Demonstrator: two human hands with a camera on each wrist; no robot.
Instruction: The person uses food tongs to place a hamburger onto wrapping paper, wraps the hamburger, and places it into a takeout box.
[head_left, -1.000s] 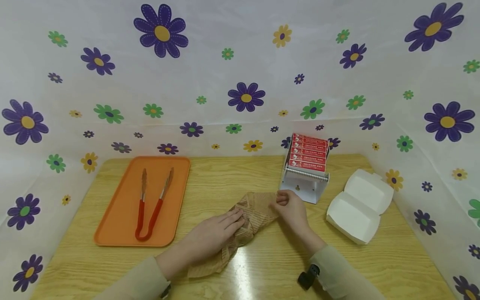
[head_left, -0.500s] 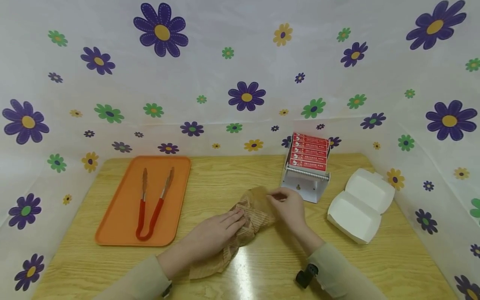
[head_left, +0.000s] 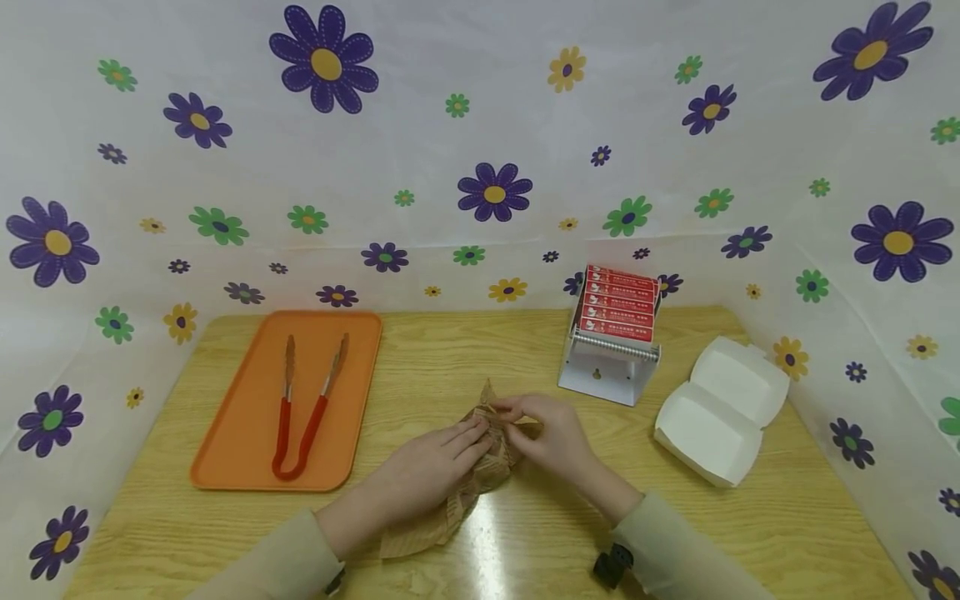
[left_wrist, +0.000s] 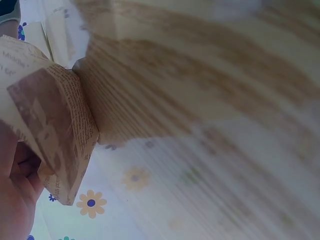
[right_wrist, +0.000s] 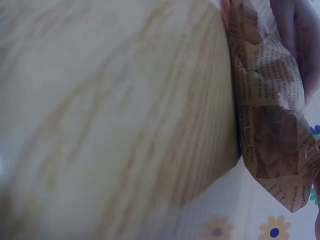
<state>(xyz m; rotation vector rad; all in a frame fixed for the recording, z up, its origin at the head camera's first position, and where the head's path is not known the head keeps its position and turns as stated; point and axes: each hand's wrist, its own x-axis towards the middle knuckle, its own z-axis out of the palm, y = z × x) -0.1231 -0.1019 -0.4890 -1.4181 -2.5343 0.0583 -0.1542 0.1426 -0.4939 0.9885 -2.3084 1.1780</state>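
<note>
Brown wrapping paper printed with newspaper-style text [head_left: 491, 476] lies bunched in a long bundle on the table. My left hand [head_left: 420, 477] rests over its middle, fingers extended and pressing down. With thumb and fingertips, my right hand [head_left: 553, 437] pinches the paper's far right end, folded back beside the left fingertips. One flap of paper sticks out below the left wrist. In the right wrist view the printed wrapper [right_wrist: 267, 95] has creased sides and a pointed end; what it wraps is hidden. The left wrist view shows a folded paper corner [left_wrist: 75, 110] beside a hand.
An orange tray [head_left: 225, 450] at the left holds red-handled tongs [head_left: 282, 425]. A metal dispenser [head_left: 600, 379] with a roll of red labels [head_left: 618, 304] stands at the back right. Right of it sits an opened white takeaway box [head_left: 708, 425]. Flowered cloth [head_left: 420, 150] encloses the table [head_left: 420, 358].
My right hand has moved left, folding the paper's right end over toward the left fingertips. My left hand has stayed in place on the bundle.
</note>
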